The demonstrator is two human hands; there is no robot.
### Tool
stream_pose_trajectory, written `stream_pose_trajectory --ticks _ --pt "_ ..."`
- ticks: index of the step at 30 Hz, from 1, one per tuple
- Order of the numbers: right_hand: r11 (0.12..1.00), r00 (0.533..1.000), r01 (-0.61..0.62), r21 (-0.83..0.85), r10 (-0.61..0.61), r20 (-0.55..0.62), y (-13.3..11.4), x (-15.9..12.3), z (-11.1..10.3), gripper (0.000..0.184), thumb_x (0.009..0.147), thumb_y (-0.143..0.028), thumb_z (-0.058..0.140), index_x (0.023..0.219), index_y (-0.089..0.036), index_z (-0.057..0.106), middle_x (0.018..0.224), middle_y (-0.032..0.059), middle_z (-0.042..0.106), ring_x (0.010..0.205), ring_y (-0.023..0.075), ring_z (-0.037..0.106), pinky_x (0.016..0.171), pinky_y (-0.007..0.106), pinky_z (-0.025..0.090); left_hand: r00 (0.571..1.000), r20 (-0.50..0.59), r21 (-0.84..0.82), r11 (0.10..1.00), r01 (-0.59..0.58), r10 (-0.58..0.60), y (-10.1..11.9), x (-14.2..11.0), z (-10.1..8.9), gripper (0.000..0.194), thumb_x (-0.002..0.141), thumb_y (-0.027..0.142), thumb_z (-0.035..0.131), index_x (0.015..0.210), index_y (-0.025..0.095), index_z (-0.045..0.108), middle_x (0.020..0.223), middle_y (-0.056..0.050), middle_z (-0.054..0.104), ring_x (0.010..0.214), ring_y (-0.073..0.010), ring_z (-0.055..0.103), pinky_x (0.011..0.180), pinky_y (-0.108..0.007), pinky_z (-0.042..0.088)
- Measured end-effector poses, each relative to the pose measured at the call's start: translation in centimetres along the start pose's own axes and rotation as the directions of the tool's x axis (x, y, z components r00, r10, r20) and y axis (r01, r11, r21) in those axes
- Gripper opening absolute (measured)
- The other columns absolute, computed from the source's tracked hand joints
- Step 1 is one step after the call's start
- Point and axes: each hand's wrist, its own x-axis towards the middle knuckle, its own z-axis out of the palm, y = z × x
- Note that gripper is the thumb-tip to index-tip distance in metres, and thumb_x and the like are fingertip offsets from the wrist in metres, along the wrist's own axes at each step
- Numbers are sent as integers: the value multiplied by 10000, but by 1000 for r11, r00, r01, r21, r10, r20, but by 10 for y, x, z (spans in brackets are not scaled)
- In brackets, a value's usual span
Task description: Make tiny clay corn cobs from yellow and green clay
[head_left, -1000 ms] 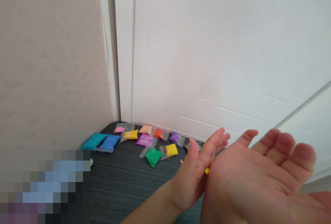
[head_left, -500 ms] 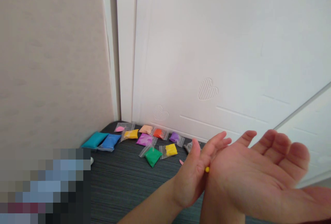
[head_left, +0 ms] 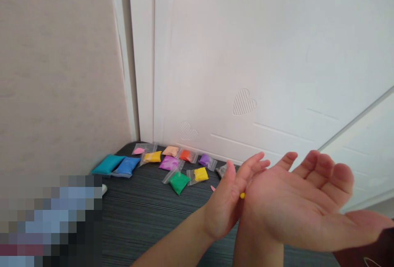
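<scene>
A small yellow piece of clay [head_left: 243, 195] sits between the palm of my left hand and the heel of my right hand, pressed by both. With its thumb raised and fingers stretched forward, my left hand [head_left: 223, 207] lies against the right wrist. My right hand [head_left: 300, 205] is palm up, its fingers apart and loosely bent, with the thumb pointing right. Beyond the left hand lie a yellow clay packet [head_left: 201, 174] and a green clay packet [head_left: 179, 182]. A small pink piece [head_left: 212, 188] shows beside the left thumb. The hands partly hide a grey packet [head_left: 222, 171].
More clay packets lie on the dark table [head_left: 147, 213]: teal [head_left: 107, 164], blue [head_left: 127, 166], orange-yellow [head_left: 152, 157], light purple [head_left: 169, 163], red [head_left: 186, 155] and violet [head_left: 204, 160]. A white panel [head_left: 215, 53] with embossed hearts stands behind. A pixelated patch covers the lower left.
The whole view has shifted slightly, so things appear a little further left and up. My right hand's fingers have moved slightly left. The yellow clay stays between the hands.
</scene>
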Motion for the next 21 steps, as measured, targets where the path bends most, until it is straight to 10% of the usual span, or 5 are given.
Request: stream_pose_trajectory --ticks 21 --pt "992 994 12 -128 2 112 32 -7 -24 468 848 -447 28 1010 -277 433 1229 85 390 1260 282 282 908 532 316 997 -75 -140 990 -6 -5 -7 9 -9 662 843 582 124 1302 164 355 1382 -128 315 1301 -218 242 1071 -364 116"
